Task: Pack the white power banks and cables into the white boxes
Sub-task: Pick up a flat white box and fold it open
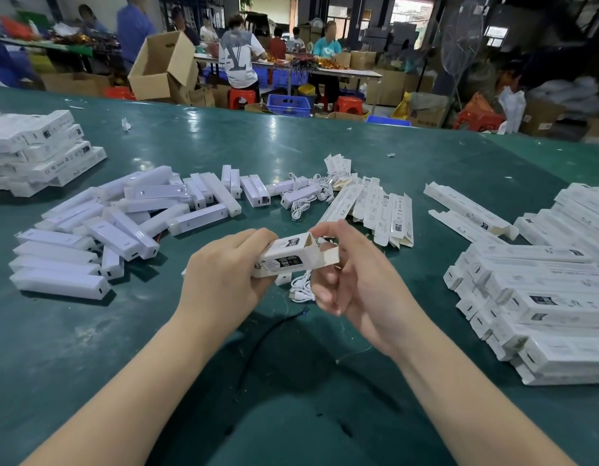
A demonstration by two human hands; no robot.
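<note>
We hold one white box (pixel 284 258) above the green tabletop (pixel 325 142). Our left hand (pixel 224 274) wraps its fingers (pixel 257 237) around the box's closed end, gripping it. Our right hand (pixel 355 277) pinches the open end flap (pixel 328 257) between thumb and curled fingers (pixel 328 230). The box is long, white, with dark printed labels. A coiled white cable (pixel 301 290) lies just below the fingers. Loose power banks (pixel 123 223) lie beyond our left fingers, well apart.
</note>
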